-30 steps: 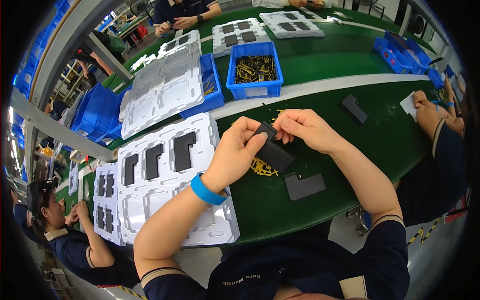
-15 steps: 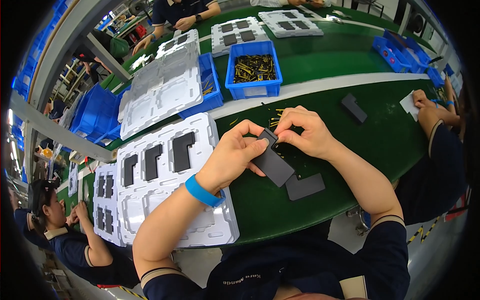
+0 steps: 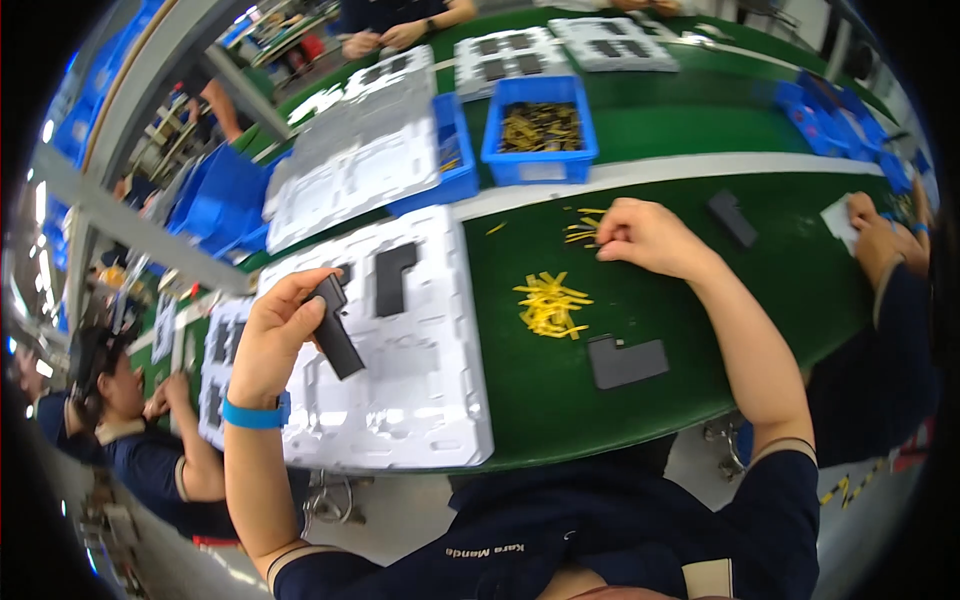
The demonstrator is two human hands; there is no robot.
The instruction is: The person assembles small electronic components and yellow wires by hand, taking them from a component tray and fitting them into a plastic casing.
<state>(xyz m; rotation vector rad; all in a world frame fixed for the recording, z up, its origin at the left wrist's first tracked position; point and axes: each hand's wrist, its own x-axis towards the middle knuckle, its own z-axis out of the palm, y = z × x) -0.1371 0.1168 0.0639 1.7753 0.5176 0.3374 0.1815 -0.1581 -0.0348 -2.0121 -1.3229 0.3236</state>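
Observation:
My left hand is closed on a black L-shaped part, held tilted above the white moulded tray. Another black part lies in that tray, and more sit partly behind my left hand. Over the green table, my right hand has its fingers pinched together beside a few yellow strips; whether a strip is between the fingertips is hidden. A loose heap of yellow strips lies nearer to me. Below it rests a black L-shaped part with a small notch.
Beyond a white divider stands a blue bin of black and yellow strips. An empty-looking white tray leans across another blue bin. One more black part lies at right, near a co-worker's hands. A grey frame post stands left.
My left hand has carried the black part leftward from the green table to above the tray. My right hand has let go of that part and moved to the strips, uncovering the yellow heap.

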